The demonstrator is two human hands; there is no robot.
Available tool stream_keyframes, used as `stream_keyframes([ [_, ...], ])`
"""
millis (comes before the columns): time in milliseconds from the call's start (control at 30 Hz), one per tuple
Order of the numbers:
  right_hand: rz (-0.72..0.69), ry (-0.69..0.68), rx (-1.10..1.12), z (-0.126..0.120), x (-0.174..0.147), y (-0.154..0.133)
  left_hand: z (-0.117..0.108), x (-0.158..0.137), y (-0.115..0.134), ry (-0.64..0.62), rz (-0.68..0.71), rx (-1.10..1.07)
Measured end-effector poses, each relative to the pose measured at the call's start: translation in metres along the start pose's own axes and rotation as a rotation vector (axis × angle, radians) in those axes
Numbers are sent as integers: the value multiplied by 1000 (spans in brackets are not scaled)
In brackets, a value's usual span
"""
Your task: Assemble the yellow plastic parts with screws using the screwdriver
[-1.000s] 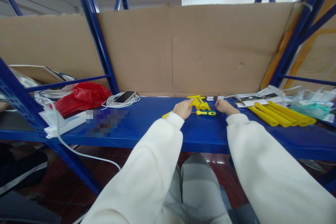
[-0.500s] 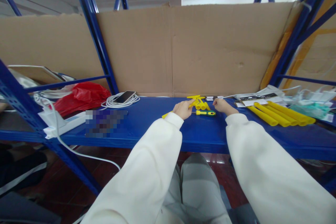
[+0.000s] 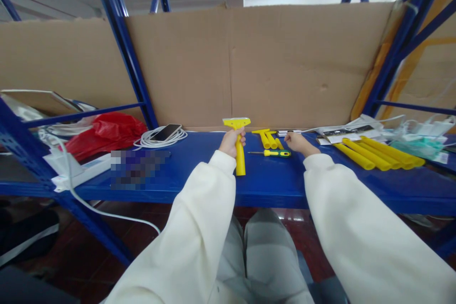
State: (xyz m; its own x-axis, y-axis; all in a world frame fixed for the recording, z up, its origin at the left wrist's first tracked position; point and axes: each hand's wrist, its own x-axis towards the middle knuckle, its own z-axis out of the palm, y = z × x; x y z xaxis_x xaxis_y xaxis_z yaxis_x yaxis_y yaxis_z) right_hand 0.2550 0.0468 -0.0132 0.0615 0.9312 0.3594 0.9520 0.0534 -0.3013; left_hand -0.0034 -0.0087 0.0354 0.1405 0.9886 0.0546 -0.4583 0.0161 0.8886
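My left hand (image 3: pixel 228 143) is wrapped round a yellow scraper (image 3: pixel 240 164), held upright with its wide head above the fingers and its handle hanging below. My right hand (image 3: pixel 298 144) rests at the back of the blue shelf (image 3: pixel 210 175) with its fingers curled in; whatever they may hold is hidden. Between the two hands lies a yellow and green screwdriver (image 3: pixel 275 153), its shaft pointing left. Just behind it, more yellow scraper pieces (image 3: pixel 265 140) are grouped together, close to a small black and white item (image 3: pixel 285 132) near my right fingertips.
Several yellow tubes (image 3: pixel 356 156) lie at the right beside a flat white package (image 3: pixel 344 134). On the left are a phone (image 3: pixel 166 132) on a coiled white cable (image 3: pixel 144 141), a red plastic bag (image 3: pixel 110 134) and a white power strip (image 3: pixel 87 171). Cardboard (image 3: pixel 278 66) walls the back.
My left hand has moved left from the scraper pieces and now lifts one scraper upright. The screwdriver's shaft has come into sight. My right hand has hardly moved.
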Motion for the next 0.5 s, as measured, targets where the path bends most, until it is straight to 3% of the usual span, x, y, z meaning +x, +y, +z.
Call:
stream_keyframes([
  [100, -48, 82, 169, 1, 0, -7, 0, 3, -6, -62, -258, 58],
  [200, -108, 136, 421, 2, -1, -20, 1, 8, -16, -99, -382, 126],
  [333, -227, 102, 740, 6, -4, -41, 3, 10, -22, -92, -388, 221],
  [500, -316, 29, 841, 12, -12, -65, 8, 5, -24, -109, -361, 312],
])
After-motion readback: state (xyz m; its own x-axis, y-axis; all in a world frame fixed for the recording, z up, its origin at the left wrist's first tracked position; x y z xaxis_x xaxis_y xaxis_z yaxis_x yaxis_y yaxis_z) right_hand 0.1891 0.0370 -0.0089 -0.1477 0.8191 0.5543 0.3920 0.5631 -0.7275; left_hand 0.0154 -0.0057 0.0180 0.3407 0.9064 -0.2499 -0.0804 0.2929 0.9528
